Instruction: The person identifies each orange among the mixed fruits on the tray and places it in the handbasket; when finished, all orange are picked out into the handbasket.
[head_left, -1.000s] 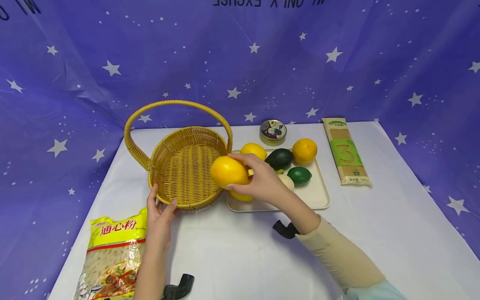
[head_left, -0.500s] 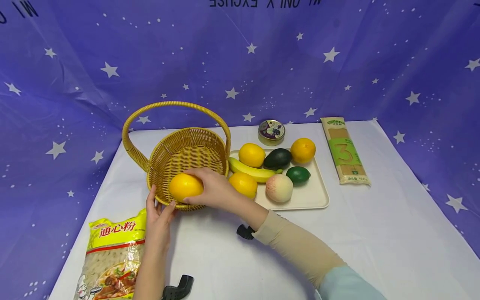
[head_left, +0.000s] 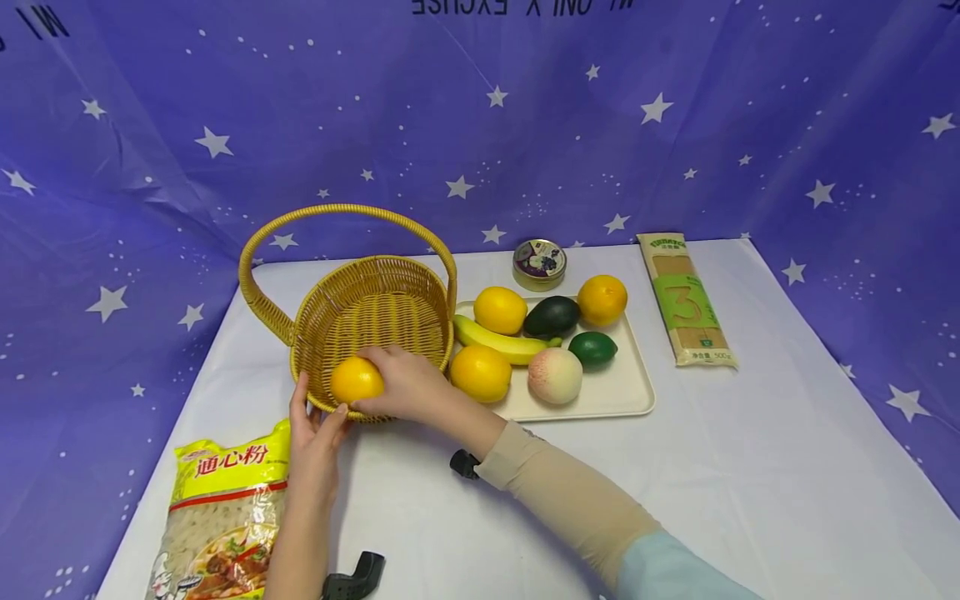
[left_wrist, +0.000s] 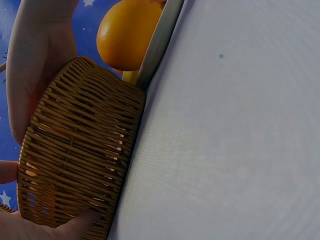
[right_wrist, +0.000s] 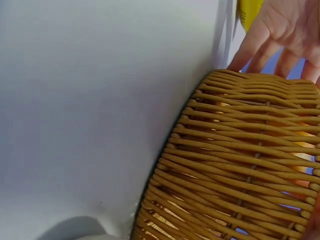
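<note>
The yellow fruit [head_left: 356,381] is inside the basket [head_left: 390,315], just behind its near rim. In front of the basket, to its left, lies a pasta bag [head_left: 225,510]. The left hand [head_left: 313,433], fingers spread, rests against the basket's near left side, seemingly steadying it. Reaching over the basket's near right rim, the right hand [head_left: 405,383] grips the fruit; whether it touches bottom is hidden. Right of the basket, a tray [head_left: 632,385] holds other fruit [head_left: 555,377]. This looks like the placing step; next calls for settling the fruit gently, then loosening the grasp.
</note>
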